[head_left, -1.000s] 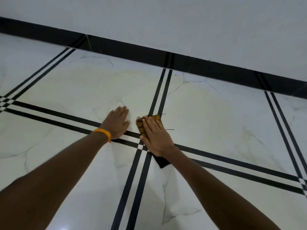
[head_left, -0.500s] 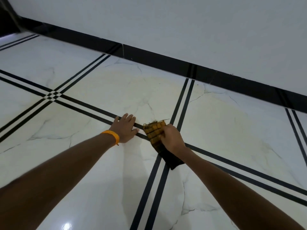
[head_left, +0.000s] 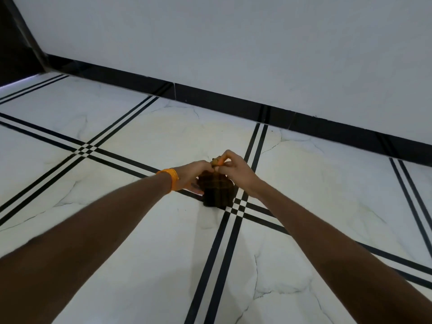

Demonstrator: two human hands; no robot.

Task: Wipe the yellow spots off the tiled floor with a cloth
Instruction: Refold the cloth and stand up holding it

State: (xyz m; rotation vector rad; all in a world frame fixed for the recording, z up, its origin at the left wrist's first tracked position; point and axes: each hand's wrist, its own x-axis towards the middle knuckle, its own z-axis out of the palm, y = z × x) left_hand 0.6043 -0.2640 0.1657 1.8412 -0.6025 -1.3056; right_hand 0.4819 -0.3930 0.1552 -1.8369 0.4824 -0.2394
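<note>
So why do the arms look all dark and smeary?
Head view: the light is dim, so both forearms look dark; motion blur smears their edges, and the left hand, right hand and cloth too; a soft shadow lies on the floor just under the cloth.

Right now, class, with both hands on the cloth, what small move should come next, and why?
Probably lower the cloth flat onto the yellowish film just ahead: both the left hand and right hand pinch it bunched up, not wiping.
</note>
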